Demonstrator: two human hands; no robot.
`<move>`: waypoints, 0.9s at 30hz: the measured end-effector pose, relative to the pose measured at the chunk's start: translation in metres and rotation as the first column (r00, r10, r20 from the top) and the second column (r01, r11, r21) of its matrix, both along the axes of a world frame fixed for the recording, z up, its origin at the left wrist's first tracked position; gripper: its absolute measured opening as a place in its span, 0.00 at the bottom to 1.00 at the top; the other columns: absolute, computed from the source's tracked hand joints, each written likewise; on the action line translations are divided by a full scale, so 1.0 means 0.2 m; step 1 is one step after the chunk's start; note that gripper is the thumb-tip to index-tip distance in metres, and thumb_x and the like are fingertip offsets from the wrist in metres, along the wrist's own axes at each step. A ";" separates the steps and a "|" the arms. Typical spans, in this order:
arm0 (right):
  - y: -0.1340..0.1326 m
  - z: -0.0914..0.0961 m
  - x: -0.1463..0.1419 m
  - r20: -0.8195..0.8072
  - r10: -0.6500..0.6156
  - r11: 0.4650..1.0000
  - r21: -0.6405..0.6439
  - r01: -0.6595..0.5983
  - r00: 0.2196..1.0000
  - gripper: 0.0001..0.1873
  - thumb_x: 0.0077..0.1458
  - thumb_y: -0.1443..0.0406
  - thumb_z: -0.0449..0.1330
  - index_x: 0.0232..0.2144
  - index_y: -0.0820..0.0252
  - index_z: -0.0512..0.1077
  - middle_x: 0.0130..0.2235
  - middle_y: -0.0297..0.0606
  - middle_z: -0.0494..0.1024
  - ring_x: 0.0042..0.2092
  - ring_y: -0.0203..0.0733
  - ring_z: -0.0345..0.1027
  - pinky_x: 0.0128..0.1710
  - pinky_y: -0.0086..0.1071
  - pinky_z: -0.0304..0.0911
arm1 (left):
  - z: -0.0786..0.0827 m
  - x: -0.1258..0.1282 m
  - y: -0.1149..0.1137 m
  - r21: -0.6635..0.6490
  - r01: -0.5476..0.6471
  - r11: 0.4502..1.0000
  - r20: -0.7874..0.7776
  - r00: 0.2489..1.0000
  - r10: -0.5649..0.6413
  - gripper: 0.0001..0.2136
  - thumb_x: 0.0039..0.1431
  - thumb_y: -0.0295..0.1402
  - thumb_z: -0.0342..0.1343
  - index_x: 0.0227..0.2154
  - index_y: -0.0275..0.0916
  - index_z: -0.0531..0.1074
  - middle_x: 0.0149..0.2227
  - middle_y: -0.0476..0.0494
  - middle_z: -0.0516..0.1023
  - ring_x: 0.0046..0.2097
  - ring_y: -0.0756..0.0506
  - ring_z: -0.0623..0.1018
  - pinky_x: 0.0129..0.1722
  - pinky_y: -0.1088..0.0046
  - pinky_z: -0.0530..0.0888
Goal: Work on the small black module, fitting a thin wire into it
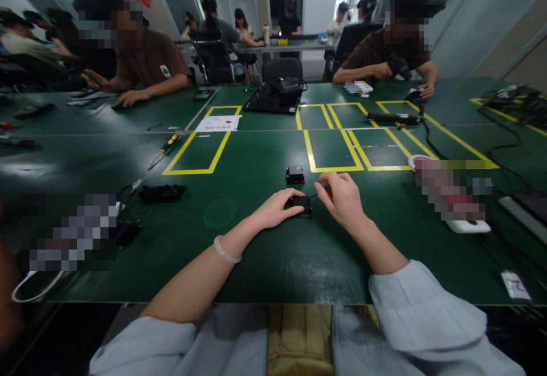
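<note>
My left hand (pixel 277 208) rests on the green table (pixel 256 250), fingers curled over a small black box-shaped part (pixel 302 205) and holding it down. My right hand (pixel 342 196) hovers just right of the part, fingers pinched on a thin dark tool (pixel 318 193) whose tip points at the part. A second small black part (pixel 295 174) sits on the table just beyond them, untouched. A pale bangle is on my left wrist.
Yellow tape rectangles (pixel 329 148) mark the table ahead. A black tray (pixel 163 193) lies to the left, a screwdriver (pixel 168 144) further back, a white paper (pixel 219 123) and a black case (pixel 276 97) beyond. Cables and a power strip lie right. Other people work across the table.
</note>
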State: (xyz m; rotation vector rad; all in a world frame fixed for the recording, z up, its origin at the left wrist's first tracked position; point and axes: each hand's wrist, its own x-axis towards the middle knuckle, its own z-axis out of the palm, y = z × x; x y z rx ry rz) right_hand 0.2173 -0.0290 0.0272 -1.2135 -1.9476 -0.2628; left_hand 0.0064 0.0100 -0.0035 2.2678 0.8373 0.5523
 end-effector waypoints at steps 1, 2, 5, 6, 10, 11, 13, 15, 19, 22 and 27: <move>0.00 0.00 0.00 -0.003 0.000 1.000 -0.001 0.000 1.000 0.06 0.62 0.61 0.52 0.35 0.56 0.65 0.25 0.32 0.71 0.28 0.39 0.63 0.36 0.33 0.59 | 0.00 0.00 0.00 0.003 0.000 1.000 0.002 1.000 0.000 0.17 0.64 0.43 0.52 0.52 0.41 0.67 0.49 0.44 0.74 0.50 0.42 0.73 0.51 0.65 0.68; 0.00 0.00 0.00 -0.007 0.000 1.000 -0.001 0.000 1.000 0.06 0.62 0.61 0.53 0.34 0.56 0.65 0.25 0.32 0.71 0.28 0.38 0.63 0.36 0.33 0.58 | 0.00 0.00 0.00 0.005 -0.001 1.000 0.004 1.000 0.001 0.17 0.64 0.43 0.52 0.52 0.41 0.67 0.49 0.44 0.74 0.50 0.42 0.73 0.50 0.65 0.68; 0.00 0.00 0.00 -0.006 -0.007 1.000 -0.002 0.007 1.000 0.05 0.62 0.62 0.52 0.34 0.56 0.65 0.25 0.31 0.70 0.27 0.38 0.62 0.36 0.33 0.58 | 0.00 0.00 0.00 0.003 -0.003 1.000 0.004 1.000 0.003 0.17 0.64 0.43 0.52 0.51 0.42 0.67 0.50 0.44 0.74 0.50 0.42 0.73 0.51 0.65 0.68; 0.01 -0.01 0.00 -0.005 -0.010 1.000 0.000 0.010 1.000 0.04 0.61 0.63 0.52 0.35 0.56 0.65 0.25 0.32 0.70 0.27 0.38 0.62 0.36 0.33 0.59 | 0.00 0.00 0.00 0.000 -0.003 1.000 0.000 1.000 0.003 0.17 0.64 0.44 0.52 0.51 0.42 0.67 0.50 0.44 0.74 0.50 0.42 0.73 0.51 0.65 0.68; 0.01 -0.02 0.00 -0.021 -0.020 1.000 0.001 0.020 1.000 0.05 0.60 0.66 0.51 0.39 0.57 0.65 0.27 0.33 0.72 0.28 0.40 0.63 0.37 0.34 0.60 | 0.00 0.00 0.00 -0.007 -0.005 1.000 -0.007 1.000 0.005 0.17 0.63 0.43 0.52 0.51 0.41 0.67 0.50 0.43 0.74 0.51 0.42 0.73 0.52 0.64 0.68; 0.01 -0.02 0.00 -0.029 -0.019 1.000 -0.001 0.019 0.999 0.06 0.60 0.66 0.51 0.40 0.57 0.65 0.27 0.34 0.73 0.29 0.40 0.63 0.38 0.35 0.60 | 0.00 0.00 0.00 -0.006 -0.005 1.000 -0.006 1.000 0.005 0.17 0.63 0.43 0.52 0.51 0.41 0.67 0.50 0.42 0.74 0.51 0.41 0.73 0.52 0.64 0.68; 0.01 -0.02 0.00 -0.035 -0.010 1.000 -0.008 0.010 0.999 0.07 0.59 0.67 0.50 0.40 0.58 0.65 0.28 0.34 0.73 0.29 0.40 0.64 0.38 0.35 0.60 | 0.00 0.00 0.00 -0.004 -0.004 1.000 -0.001 1.000 0.004 0.17 0.63 0.42 0.53 0.51 0.41 0.67 0.50 0.42 0.74 0.51 0.41 0.73 0.52 0.63 0.68; 0.01 -0.02 0.00 -0.025 -0.001 1.000 -0.013 0.000 1.000 0.07 0.59 0.67 0.50 0.40 0.58 0.65 0.27 0.34 0.73 0.29 0.40 0.64 0.38 0.35 0.60 | 0.00 0.00 0.00 -0.005 -0.002 1.000 0.001 1.000 0.002 0.17 0.63 0.42 0.53 0.51 0.41 0.67 0.50 0.42 0.74 0.51 0.41 0.73 0.52 0.63 0.68; 0.01 -0.01 0.00 -0.001 -0.002 1.000 0.001 0.002 1.000 0.04 0.61 0.64 0.52 0.37 0.57 0.65 0.26 0.32 0.71 0.28 0.39 0.63 0.38 0.34 0.59 | 0.00 0.00 0.00 -0.003 0.004 1.000 0.003 1.000 -0.004 0.17 0.63 0.42 0.53 0.52 0.41 0.67 0.49 0.43 0.74 0.51 0.42 0.73 0.51 0.64 0.68; 0.00 0.00 0.00 0.007 -0.006 1.000 0.013 0.006 1.000 0.05 0.62 0.62 0.53 0.35 0.56 0.65 0.26 0.32 0.72 0.28 0.38 0.63 0.37 0.33 0.59 | 0.00 0.00 0.00 0.000 0.003 1.000 0.010 1.000 -0.003 0.17 0.63 0.42 0.53 0.52 0.41 0.67 0.49 0.43 0.74 0.51 0.42 0.73 0.51 0.65 0.68; 0.01 -0.01 0.00 -0.001 -0.016 1.000 0.002 0.016 1.000 0.04 0.62 0.64 0.51 0.36 0.56 0.65 0.25 0.32 0.71 0.28 0.38 0.63 0.37 0.34 0.59 | -0.01 0.00 0.01 -0.004 0.003 1.000 0.010 1.000 -0.003 0.17 0.64 0.42 0.53 0.52 0.41 0.67 0.50 0.43 0.74 0.51 0.42 0.73 0.51 0.65 0.68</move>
